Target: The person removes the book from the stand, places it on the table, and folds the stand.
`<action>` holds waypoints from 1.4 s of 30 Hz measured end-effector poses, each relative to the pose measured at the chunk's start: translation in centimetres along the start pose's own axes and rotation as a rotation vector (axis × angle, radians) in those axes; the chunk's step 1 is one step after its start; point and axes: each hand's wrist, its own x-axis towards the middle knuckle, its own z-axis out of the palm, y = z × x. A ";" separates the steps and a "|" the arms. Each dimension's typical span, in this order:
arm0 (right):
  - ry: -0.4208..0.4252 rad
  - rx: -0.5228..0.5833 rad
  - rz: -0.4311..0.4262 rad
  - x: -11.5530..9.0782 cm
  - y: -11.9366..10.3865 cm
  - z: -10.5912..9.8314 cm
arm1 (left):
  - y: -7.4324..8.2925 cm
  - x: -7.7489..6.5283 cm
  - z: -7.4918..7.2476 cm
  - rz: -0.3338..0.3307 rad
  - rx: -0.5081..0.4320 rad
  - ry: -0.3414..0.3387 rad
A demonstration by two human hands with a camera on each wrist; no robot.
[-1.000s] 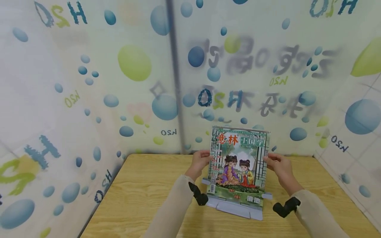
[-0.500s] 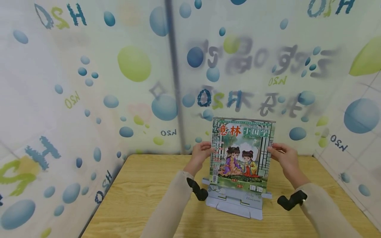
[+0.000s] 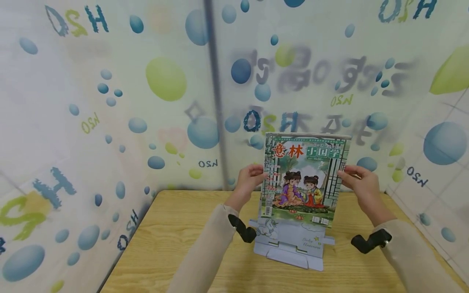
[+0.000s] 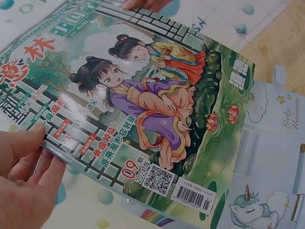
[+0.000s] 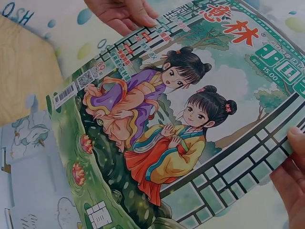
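My left hand has its thumb and fingers drawn together, pinching the left edge of the magazine about midway up; my right hand pinches the opposite edge at nearly the same height, thumb toward the front and the other fingers partly hidden behind; between the two, the magazine stands nearly upright, its cover facing me. The cover shows two drawn children sitting side by side, one in purple and orange, the other in yellow and red, with pink flowers below them; a barcode lies near the lower left corner, and large red and white characters run across the top.

Beige sleeves cover my forearms, and a black device sits at my left wrist, another at my right; just below the magazine is a pale stand printed with a unicorn, a cloud and stars; the magazine's lower part hides the top of it, and I cannot tell whether the two touch. The stand rests on the wood-grain tabletop; beyond and to either side hang pale sheets printed with blue and green spots and H2O lettering.
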 end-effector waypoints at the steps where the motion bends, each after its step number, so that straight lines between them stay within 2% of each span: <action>1: 0.004 0.004 -0.005 0.0 -0.3 -0.1 | 0.2 0.0 0.0 -0.005 -0.010 -0.007; 6: -0.010 -0.005 -0.022 0.1 -1.2 -1.1 | 1.4 -0.4 0.4 -0.009 -0.053 -0.058; 11: -0.047 0.014 -0.028 0.3 -1.8 -2.5 | 2.1 -0.8 1.2 -0.003 -0.052 -0.088; 18: -0.060 -0.180 -0.013 0.6 -2.5 -5.1 | 2.5 -1.0 3.1 -0.016 -0.095 -0.159; 26: -0.105 -0.298 0.007 0.8 -2.6 -8.6 | 2.4 -1.7 5.6 -0.012 -0.075 -0.200; 33: -0.096 -0.328 -0.017 0.8 -2.2 -11.3 | 2.0 -2.2 8.0 -0.036 -0.151 -0.225; 42: -0.066 -0.450 -0.049 0.3 -0.8 -14.6 | 0.6 -2.8 11.8 -0.100 -0.199 -0.213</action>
